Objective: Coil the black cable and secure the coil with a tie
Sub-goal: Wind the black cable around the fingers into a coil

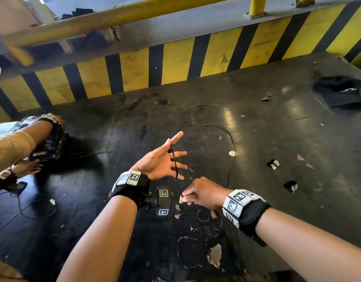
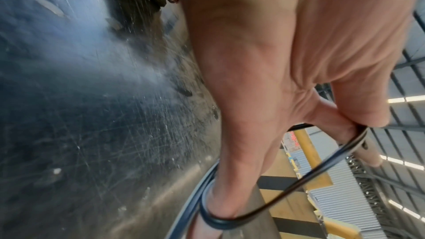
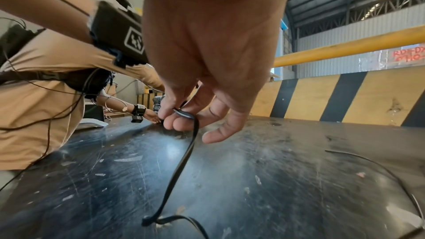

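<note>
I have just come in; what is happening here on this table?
A person is coiling a black cable by hand. The left hand is spread, and a few turns run round it from the thumb to the little finger. The right hand pinches the cable just below it. The rest lies loose on the dark table. No tie is on the coil yet.

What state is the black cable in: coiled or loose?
Partly coiled: black cable loops round the spread fingers of the left hand, the right hand pinches the next stretch, the rest trails loose on the table.
</note>
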